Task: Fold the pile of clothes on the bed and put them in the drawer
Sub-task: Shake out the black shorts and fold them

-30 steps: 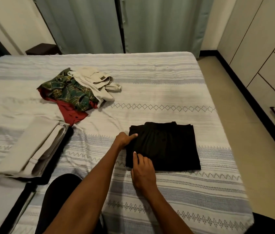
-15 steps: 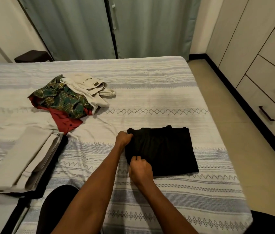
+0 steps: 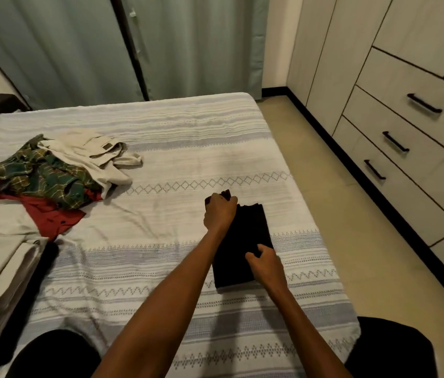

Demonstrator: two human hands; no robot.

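Observation:
A black garment [image 3: 245,241] lies folded into a narrow strip on the striped bed [image 3: 188,148]. My left hand [image 3: 219,212] grips its far end, fingers curled round the cloth. My right hand [image 3: 266,261] holds the near part of the strip, fingers curled into the fabric. A loose pile sits at the left: a green plaid shirt [image 3: 43,178], a red garment [image 3: 52,216] under it and a cream garment [image 3: 95,154] on top. Closed drawers [image 3: 417,137] with black handles line the right wall.
Folded beige clothes [image 3: 0,274] lie stacked at the bed's near left edge over something black. A tiled floor strip [image 3: 338,214] runs between bed and cabinets. Green curtains [image 3: 106,45] hang behind the bed. My dark-clothed knees show at the bottom.
The black garment went from a wide rectangle to a narrow strip as both hands carried its left half over to the right. The view has turned toward the drawers.

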